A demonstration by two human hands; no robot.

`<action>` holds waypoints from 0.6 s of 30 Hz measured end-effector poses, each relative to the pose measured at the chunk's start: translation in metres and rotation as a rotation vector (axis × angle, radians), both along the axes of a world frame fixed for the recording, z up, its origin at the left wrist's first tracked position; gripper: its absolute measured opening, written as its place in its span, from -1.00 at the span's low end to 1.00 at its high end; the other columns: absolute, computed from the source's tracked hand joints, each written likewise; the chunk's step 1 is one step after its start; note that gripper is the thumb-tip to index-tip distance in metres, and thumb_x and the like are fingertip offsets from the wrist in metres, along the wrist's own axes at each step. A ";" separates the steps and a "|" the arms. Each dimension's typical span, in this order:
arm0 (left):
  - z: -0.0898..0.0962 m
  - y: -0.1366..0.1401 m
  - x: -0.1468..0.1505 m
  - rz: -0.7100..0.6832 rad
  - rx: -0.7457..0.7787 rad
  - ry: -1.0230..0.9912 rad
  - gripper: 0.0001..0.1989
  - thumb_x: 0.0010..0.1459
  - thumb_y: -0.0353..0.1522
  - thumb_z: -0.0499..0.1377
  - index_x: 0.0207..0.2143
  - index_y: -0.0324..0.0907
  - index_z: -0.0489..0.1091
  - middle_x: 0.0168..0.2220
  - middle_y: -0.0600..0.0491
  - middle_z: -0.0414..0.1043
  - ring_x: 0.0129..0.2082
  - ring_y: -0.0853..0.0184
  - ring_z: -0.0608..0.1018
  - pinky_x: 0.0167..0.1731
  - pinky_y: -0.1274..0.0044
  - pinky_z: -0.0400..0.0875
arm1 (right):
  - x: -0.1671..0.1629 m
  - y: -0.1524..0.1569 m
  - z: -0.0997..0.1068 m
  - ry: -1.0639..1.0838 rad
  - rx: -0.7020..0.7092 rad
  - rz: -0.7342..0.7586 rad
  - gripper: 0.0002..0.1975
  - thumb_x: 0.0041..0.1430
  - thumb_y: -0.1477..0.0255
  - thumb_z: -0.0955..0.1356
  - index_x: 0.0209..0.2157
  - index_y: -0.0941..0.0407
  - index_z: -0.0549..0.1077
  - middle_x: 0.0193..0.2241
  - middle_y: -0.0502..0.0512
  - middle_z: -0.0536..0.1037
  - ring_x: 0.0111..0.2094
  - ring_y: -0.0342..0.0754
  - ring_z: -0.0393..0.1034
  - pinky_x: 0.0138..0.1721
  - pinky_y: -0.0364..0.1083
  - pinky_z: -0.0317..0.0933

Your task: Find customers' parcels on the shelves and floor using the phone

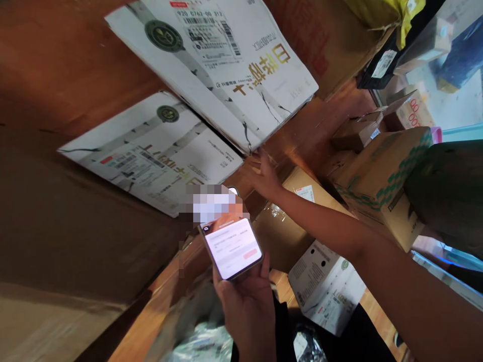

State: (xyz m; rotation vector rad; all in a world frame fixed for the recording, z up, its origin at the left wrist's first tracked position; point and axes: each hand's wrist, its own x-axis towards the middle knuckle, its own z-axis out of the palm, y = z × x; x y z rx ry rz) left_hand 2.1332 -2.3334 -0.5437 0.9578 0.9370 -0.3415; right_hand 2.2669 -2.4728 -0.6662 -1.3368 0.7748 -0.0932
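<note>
My left hand (247,304) holds a smartphone (234,251) from below, its lit screen facing up at me. The upper part of the phone is blurred out by blocks. My right hand (267,178) reaches in from the right with its fingers apart, close to the lower corner of a large white printed box (226,95). Whether the fingertips touch that box I cannot tell. Beside it lies a second white box (162,156) with the same birch-trunk print, a round dark emblem and a shipping label. The phone's top end is in front of this second box's edge.
Below my right forearm are a brown carton (283,226) and another white printed box (326,286). A carton with green-patterned tape (381,171) and smaller boxes stand at right. A yellow bag (392,15) lies at top right. A large brown carton surface (75,216) fills the left.
</note>
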 end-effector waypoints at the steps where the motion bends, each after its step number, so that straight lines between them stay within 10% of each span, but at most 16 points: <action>1: -0.001 0.000 -0.001 0.000 0.000 0.000 -0.57 0.11 -0.02 0.26 0.06 0.29 0.45 0.25 0.20 0.37 0.22 0.14 0.41 -0.10 0.39 0.58 | 0.002 -0.003 0.002 0.020 0.022 -0.038 -0.50 -0.04 0.38 0.47 -0.04 0.05 0.32 0.09 0.16 0.43 0.11 0.05 0.37 0.20 0.12 0.25; 9: -0.003 -0.001 -0.002 -0.002 0.011 -0.007 -0.48 0.08 0.02 0.27 0.11 0.26 0.40 0.25 0.17 0.37 0.19 0.14 0.44 -0.09 0.38 0.57 | 0.030 -0.035 0.011 0.121 0.181 -0.180 -0.38 0.06 0.21 0.48 0.12 0.03 0.27 0.15 0.12 0.42 0.19 0.06 0.30 0.22 0.19 0.23; 14: -0.005 -0.002 0.001 0.000 0.018 -0.009 -0.50 0.07 0.00 0.28 0.09 0.23 0.43 0.23 0.15 0.39 0.17 0.14 0.46 -0.12 0.40 0.58 | 0.048 -0.031 -0.005 0.123 0.443 -0.236 -0.35 0.15 0.18 0.41 0.20 -0.04 0.13 0.18 0.05 0.38 0.12 0.01 0.35 0.09 0.18 0.36; 18: -0.006 -0.004 0.002 0.028 0.035 -0.015 -0.52 0.04 0.02 0.30 0.03 0.24 0.47 0.21 0.15 0.42 0.14 0.14 0.48 -0.17 0.42 0.60 | 0.053 -0.022 -0.022 -0.058 0.393 -0.292 -0.37 0.21 0.28 0.35 0.22 0.01 0.01 0.20 0.11 0.37 0.14 -0.08 0.35 0.15 0.14 0.31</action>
